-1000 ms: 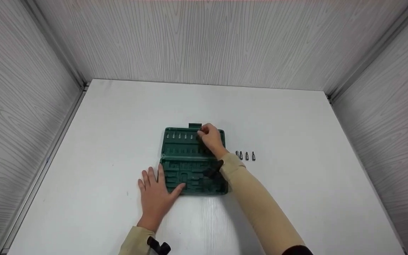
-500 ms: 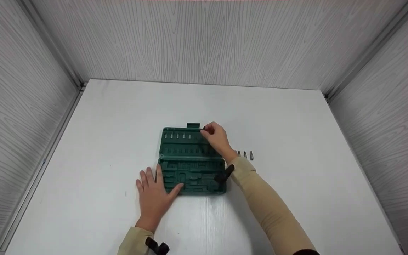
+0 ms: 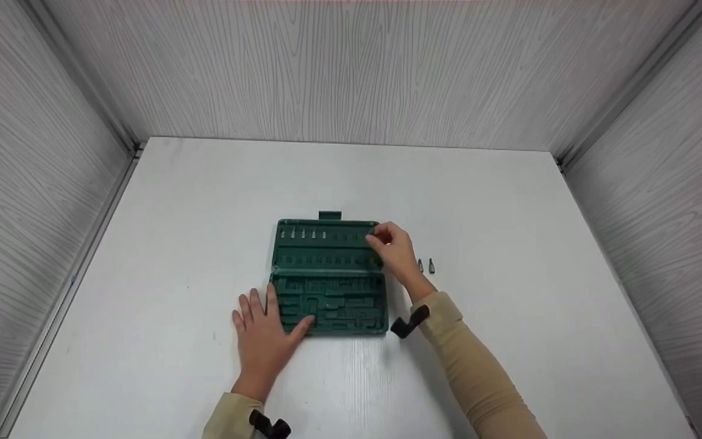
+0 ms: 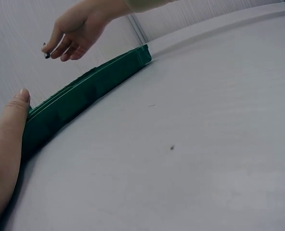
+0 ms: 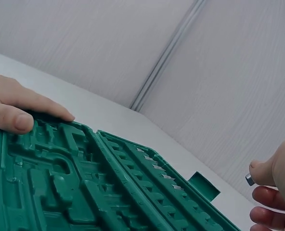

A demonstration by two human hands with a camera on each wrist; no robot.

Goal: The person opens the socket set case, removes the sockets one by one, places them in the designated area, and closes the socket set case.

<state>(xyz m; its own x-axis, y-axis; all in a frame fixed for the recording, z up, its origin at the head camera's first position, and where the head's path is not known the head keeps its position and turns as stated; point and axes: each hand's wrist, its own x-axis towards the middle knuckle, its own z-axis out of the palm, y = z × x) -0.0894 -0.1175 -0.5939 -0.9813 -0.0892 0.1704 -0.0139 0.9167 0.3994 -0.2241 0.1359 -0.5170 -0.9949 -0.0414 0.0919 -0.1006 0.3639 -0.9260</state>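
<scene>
A green plastic bit case (image 3: 326, 249) lies unfolded on the white table, with a moulded tray (image 5: 51, 168) in the near half. Several screwdriver bits (image 5: 158, 167) sit in a row at the left of the far half. My left hand (image 3: 264, 341) rests flat at the case's near left corner, its thumb over the rim and its fingers spread. Above the far half's right end, my right hand (image 3: 395, 249) pinches a small metal screwdriver bit (image 5: 250, 179) between thumb and index finger. That bit (image 4: 46, 55) is clear of the case in the left wrist view.
Loose bits (image 3: 431, 266) stand on the table to the right of the case, partly hidden behind the right wrist. A latch tab (image 3: 329, 215) sticks out from the case's far edge. Pale wood-grain panels (image 3: 351, 73) enclose the table at the back and sides.
My right hand has moved right and a little nearer along the case's far half, still pinching the bit. The left hand has stayed at the corner, and the row of bits looks the same.
</scene>
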